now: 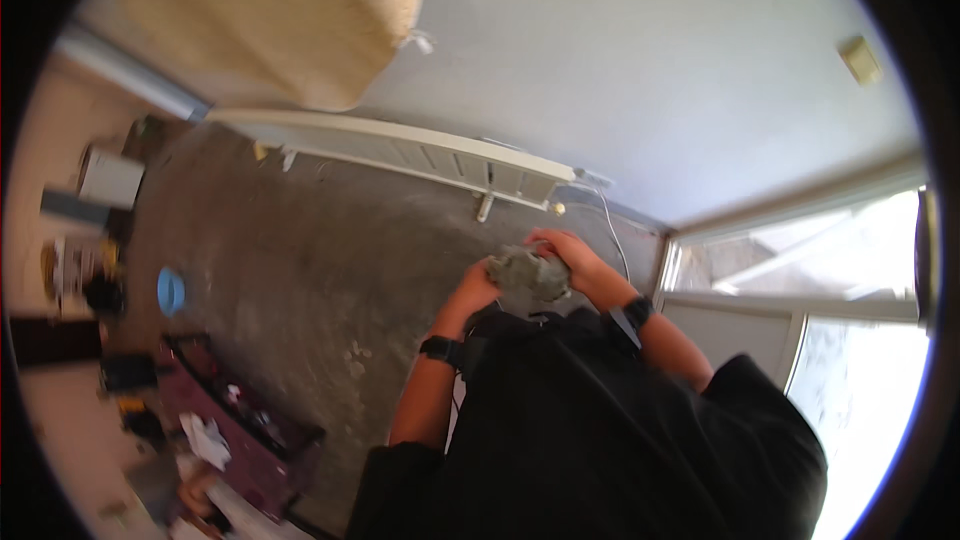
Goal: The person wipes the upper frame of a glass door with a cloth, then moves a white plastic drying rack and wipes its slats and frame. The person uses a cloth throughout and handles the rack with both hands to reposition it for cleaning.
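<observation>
Both my hands grip a crumpled grey-green cloth (531, 275), bunched up in front of my body. My left hand (477, 289) is closed on its left edge, while my right hand (566, 250) has its fingers wrapped over the upper right side. Folds of the cloth hide some of the fingertips. A black band circles each of my wrists.
Along the wall stands a long white heater (400, 147), with a white cable (617, 230) hanging at its right end. A blue basin (171, 291) sits on the grey floor. At lower left are a purple table (245, 460) and another person (205, 500). A glazed door (795, 340) stands right.
</observation>
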The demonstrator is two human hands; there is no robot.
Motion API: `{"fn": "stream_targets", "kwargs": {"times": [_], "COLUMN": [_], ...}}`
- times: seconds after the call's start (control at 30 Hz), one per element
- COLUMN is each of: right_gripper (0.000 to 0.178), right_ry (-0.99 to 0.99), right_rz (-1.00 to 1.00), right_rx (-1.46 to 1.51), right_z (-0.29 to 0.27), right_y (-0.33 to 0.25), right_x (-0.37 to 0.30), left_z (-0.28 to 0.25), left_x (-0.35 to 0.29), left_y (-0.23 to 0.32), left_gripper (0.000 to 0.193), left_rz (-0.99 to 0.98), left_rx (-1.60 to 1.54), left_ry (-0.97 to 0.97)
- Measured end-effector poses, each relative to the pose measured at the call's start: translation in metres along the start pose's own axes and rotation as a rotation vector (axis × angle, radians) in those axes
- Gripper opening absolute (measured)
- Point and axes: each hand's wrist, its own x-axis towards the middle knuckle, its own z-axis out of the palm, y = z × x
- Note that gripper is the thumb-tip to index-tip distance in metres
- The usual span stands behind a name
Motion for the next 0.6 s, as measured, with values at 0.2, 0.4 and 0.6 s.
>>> {"fn": "stream_targets", "kwargs": {"times": [0.2,0.4,0.6], "right_gripper": [0.043,0.103,0.097], "right_ry": [0.101,-0.077,-0.161], "right_rz": [0.081,0.248,0.210], "right_rx": [-0.076,-0.322,-0.397], "right_z": [0.023,0.042,0.073], "right_y": [0.004,-0.002,0.025], "right_x": [0.049,0.104,0.150], "left_z": [-0.073,-0.144,-0.193], "left_x": [-0.005,0.017,0.026], "left_y": [-0.014,-0.006,-0.008], "left_gripper": [0.033,0.024,0.029], "left_rz": [-0.105,-0.307,-0.444], "left_rx": [-0.390,-0.293,-0.225], "left_ry": [0.086,0.065,-0.066]}}
